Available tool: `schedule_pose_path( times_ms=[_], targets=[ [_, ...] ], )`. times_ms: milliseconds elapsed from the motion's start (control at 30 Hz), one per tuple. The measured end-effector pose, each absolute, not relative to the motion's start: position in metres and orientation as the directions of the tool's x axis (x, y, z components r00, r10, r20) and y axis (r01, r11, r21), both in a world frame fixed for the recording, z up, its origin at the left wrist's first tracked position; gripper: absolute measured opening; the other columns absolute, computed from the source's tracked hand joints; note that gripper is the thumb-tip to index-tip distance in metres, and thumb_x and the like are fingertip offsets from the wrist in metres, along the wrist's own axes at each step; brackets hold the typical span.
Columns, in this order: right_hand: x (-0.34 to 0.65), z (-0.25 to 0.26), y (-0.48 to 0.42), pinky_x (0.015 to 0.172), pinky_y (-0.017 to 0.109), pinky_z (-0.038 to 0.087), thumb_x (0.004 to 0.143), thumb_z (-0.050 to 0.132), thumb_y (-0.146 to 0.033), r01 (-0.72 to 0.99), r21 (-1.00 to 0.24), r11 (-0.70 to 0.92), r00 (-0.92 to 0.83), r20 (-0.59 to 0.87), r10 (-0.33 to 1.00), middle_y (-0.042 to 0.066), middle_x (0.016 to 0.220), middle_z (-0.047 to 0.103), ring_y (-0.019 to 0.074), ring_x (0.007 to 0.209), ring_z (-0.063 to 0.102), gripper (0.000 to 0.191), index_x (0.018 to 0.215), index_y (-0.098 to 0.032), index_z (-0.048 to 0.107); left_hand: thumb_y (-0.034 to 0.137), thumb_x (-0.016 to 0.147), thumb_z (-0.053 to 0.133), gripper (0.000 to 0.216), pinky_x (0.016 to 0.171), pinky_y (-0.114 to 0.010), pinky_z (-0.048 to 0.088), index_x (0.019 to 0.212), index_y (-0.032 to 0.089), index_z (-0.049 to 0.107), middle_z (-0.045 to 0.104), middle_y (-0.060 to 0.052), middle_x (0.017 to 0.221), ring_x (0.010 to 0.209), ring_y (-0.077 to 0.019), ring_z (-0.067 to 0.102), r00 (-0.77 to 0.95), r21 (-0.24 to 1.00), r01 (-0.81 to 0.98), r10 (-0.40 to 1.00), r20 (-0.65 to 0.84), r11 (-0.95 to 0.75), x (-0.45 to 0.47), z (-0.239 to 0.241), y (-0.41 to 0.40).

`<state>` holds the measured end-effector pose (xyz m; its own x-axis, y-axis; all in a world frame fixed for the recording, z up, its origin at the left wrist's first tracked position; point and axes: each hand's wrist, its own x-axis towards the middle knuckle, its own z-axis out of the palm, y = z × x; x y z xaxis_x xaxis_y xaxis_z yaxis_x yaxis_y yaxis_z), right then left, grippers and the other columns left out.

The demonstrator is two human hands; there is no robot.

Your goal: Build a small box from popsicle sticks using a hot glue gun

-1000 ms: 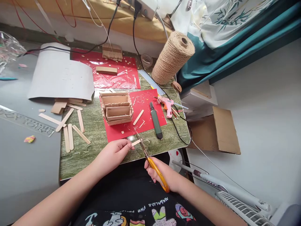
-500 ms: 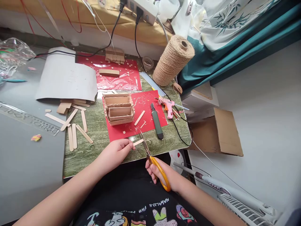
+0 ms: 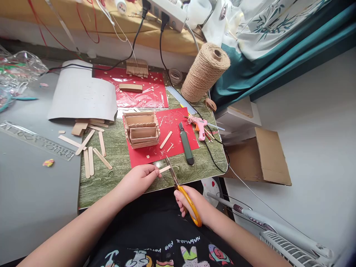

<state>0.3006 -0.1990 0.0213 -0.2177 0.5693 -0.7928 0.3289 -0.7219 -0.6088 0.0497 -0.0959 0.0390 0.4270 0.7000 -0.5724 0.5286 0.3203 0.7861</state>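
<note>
My left hand (image 3: 144, 180) pinches a short wooden craft stick (image 3: 165, 168) near the table's front edge. The far end of that stick lies at the blades of the scissors (image 3: 190, 203). Wrapped around their orange handles is my right hand (image 3: 191, 202). Just beyond stands a small box built of craft sticks (image 3: 142, 129) on a red sheet (image 3: 174, 122). A loose craft stick (image 3: 166, 139) and a green-handled utility knife (image 3: 186, 144) lie to its right, and a pink glue gun (image 3: 200, 128) rests farther right.
Several craft sticks (image 3: 89, 161) lie at the left beside a white sheet (image 3: 83, 92). A large twine spool (image 3: 205, 72) stands at the back right. Black cords (image 3: 211, 157) run over the table, and an open cardboard box (image 3: 272, 155) sits off its right side.
The view has shifted slightly, so the table things appear a little farther right. Both hands keep their holds on the craft stick and the scissors.
</note>
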Motion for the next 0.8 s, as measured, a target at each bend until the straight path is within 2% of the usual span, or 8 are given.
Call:
schedule_pose_path(
  times_ms=[167, 300, 433, 700, 800],
  targets=[
    [0.296, 0.019, -0.199, 0.056, 0.027, 0.051, 0.100, 0.058, -0.047, 0.405, -0.584, -0.704, -0.146, -0.801, 0.580, -0.002, 0.064, 0.058, 0.0133, 0.055, 0.057, 0.031, 0.084, -0.021, 0.055, 0.057, 0.096, 0.048, 0.044, 0.057, -0.027, 0.032, 0.094, 0.022, 0.074, 0.049, 0.004, 0.062, 0.056, -0.0159, 0.043, 0.424, 0.769, 0.558, 0.690, -0.587, 0.312, 0.052, 0.040, -0.097],
    [0.288, 0.031, -0.193, 0.054, 0.028, 0.051, 0.094, 0.059, -0.036, 0.405, -0.542, -0.736, -0.115, -0.829, 0.547, -0.003, 0.056, 0.056, 0.0139, 0.050, 0.055, 0.022, 0.079, -0.021, 0.054, 0.054, 0.097, 0.046, 0.043, 0.057, -0.027, 0.033, 0.095, 0.022, 0.075, 0.051, 0.004, 0.062, 0.055, -0.0159, 0.044, 0.426, 0.767, 0.569, 0.691, -0.584, 0.297, 0.052, 0.040, -0.098],
    [0.278, 0.043, -0.186, 0.053, 0.027, 0.049, 0.090, 0.060, -0.032, 0.389, -0.512, -0.766, -0.093, -0.849, 0.520, -0.005, 0.053, 0.052, 0.0133, 0.049, 0.052, 0.019, 0.076, -0.022, 0.053, 0.051, 0.096, 0.046, 0.041, 0.058, -0.027, 0.034, 0.094, 0.023, 0.075, 0.054, 0.003, 0.065, 0.056, -0.0164, 0.046, 0.431, 0.773, 0.571, 0.700, -0.570, 0.277, 0.051, 0.039, -0.097],
    [0.275, 0.041, -0.191, 0.050, 0.025, 0.047, 0.088, 0.062, -0.032, 0.397, -0.512, -0.762, -0.067, -0.844, 0.532, -0.005, 0.051, 0.051, 0.0128, 0.048, 0.051, 0.019, 0.075, -0.022, 0.053, 0.053, 0.094, 0.048, 0.042, 0.055, -0.027, 0.030, 0.092, 0.021, 0.075, 0.048, 0.003, 0.061, 0.054, -0.0160, 0.040, 0.432, 0.775, 0.554, 0.690, -0.580, 0.304, 0.051, 0.042, -0.096],
    [0.275, 0.036, -0.197, 0.044, 0.024, 0.044, 0.088, 0.063, -0.034, 0.419, -0.481, -0.770, 0.013, -0.845, 0.535, -0.007, 0.049, 0.047, 0.0131, 0.043, 0.049, 0.017, 0.079, -0.023, 0.054, 0.056, 0.093, 0.049, 0.044, 0.054, -0.027, 0.028, 0.092, 0.020, 0.074, 0.045, 0.004, 0.060, 0.053, -0.0153, 0.038, 0.433, 0.776, 0.532, 0.678, -0.594, 0.340, 0.050, 0.043, -0.096]
  ],
)
